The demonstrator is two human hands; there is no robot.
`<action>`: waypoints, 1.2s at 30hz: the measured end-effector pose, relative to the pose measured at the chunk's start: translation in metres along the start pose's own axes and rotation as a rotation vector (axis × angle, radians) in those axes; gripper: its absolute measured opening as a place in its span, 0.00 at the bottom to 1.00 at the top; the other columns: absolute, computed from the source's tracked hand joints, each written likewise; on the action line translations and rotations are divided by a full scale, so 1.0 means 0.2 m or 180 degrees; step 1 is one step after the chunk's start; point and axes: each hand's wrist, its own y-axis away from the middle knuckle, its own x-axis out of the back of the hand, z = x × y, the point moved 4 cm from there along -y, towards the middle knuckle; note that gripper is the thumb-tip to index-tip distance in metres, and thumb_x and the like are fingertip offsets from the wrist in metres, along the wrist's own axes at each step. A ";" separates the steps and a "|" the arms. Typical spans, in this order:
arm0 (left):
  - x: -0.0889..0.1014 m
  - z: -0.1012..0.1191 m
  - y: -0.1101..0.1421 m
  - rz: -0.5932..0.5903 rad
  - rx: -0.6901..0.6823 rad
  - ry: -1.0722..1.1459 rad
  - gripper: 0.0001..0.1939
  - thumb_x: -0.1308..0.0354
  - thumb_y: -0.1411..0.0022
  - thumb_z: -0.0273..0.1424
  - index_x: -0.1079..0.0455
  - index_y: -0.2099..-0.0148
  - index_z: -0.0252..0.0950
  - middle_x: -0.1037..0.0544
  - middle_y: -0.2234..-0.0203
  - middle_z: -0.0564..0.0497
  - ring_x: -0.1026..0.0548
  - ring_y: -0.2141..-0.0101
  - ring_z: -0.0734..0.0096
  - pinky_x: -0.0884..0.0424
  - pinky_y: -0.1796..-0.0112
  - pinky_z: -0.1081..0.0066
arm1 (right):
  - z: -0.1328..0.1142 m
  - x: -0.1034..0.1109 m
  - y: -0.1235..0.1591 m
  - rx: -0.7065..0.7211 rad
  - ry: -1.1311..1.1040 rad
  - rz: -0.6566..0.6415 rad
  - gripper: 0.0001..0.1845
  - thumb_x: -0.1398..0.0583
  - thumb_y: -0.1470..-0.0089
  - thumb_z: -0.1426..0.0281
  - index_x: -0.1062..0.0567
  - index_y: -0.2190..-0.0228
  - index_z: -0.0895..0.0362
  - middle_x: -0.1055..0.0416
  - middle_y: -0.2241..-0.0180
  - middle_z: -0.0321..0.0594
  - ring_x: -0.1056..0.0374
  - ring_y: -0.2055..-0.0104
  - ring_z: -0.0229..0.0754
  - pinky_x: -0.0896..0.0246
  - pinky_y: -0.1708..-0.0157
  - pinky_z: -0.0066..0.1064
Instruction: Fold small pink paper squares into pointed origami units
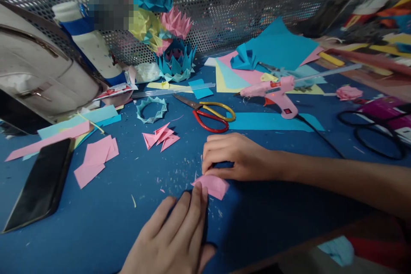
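Note:
A small folded piece of pink paper [215, 186] lies on the blue tabletop between my hands. My left hand [175, 229] rests palm down with its fingers stretched out, the tips pressing on the paper's near left corner. Curled at the paper's far edge, my right hand [229, 156] pinches it between thumb and fingers. Just beyond lie scissors [213, 115] with one red and one yellow handle. Several folded pink paper pieces [161, 136] sit to the left of my right hand, near a pale blue paper ring [152, 110].
A pink glue gun [272, 94] with its cord lies behind my right arm, over a blue paper strip [257, 121]. Flat pink squares [95, 156] and a phone [40, 184] lie left. Folded paper flowers [176, 60], a bottle [90, 43] and a bag [41, 64] stand at the back.

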 end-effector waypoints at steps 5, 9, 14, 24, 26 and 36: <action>0.01 0.00 0.00 0.0067 0.0088 -0.0035 0.23 0.57 0.22 0.38 0.26 0.43 0.30 0.22 0.45 0.45 0.28 0.50 0.64 0.40 0.49 0.64 | 0.00 0.01 0.01 -0.0182 -0.0205 -0.0012 0.07 0.38 0.37 0.70 0.21 0.67 0.57 0.25 0.69 0.36 0.34 0.64 0.37 0.44 0.63 0.28; 0.01 0.00 0.00 0.0097 0.0171 -0.0028 0.23 0.57 0.22 0.39 0.26 0.42 0.31 0.23 0.45 0.44 0.28 0.51 0.62 0.41 0.48 0.64 | -0.01 0.00 0.02 -0.0177 -0.0067 -0.0043 0.07 0.39 0.36 0.69 0.20 0.64 0.56 0.25 0.68 0.37 0.34 0.63 0.37 0.44 0.64 0.28; 0.01 -0.01 0.01 0.0088 0.0297 0.0031 0.23 0.57 0.22 0.39 0.26 0.42 0.32 0.22 0.46 0.43 0.27 0.51 0.62 0.41 0.48 0.64 | -0.03 0.00 0.03 0.0195 0.0264 0.0065 0.09 0.41 0.34 0.68 0.21 0.61 0.56 0.24 0.65 0.37 0.35 0.63 0.36 0.44 0.64 0.29; 0.02 -0.02 -0.01 0.0003 0.0207 0.0112 0.22 0.55 0.23 0.39 0.27 0.41 0.31 0.26 0.41 0.44 0.29 0.46 0.64 0.41 0.49 0.63 | -0.08 0.00 0.05 0.1067 0.1682 0.0099 0.15 0.49 0.30 0.75 0.23 0.61 0.56 0.25 0.64 0.37 0.36 0.62 0.39 0.46 0.67 0.32; 0.02 -0.02 -0.01 0.0006 0.0212 0.0117 0.22 0.55 0.23 0.39 0.27 0.41 0.31 0.26 0.42 0.44 0.29 0.46 0.64 0.41 0.49 0.63 | -0.09 0.00 0.05 0.1124 0.1772 0.0113 0.15 0.50 0.30 0.75 0.23 0.60 0.56 0.26 0.64 0.37 0.36 0.62 0.39 0.46 0.68 0.33; 0.01 -0.01 0.00 0.0063 0.0164 0.0045 0.22 0.54 0.23 0.39 0.28 0.41 0.30 0.25 0.42 0.45 0.29 0.46 0.64 0.41 0.48 0.64 | -0.11 -0.01 0.06 0.1403 0.1946 0.0056 0.16 0.51 0.32 0.78 0.24 0.64 0.58 0.28 0.65 0.39 0.37 0.62 0.40 0.45 0.70 0.34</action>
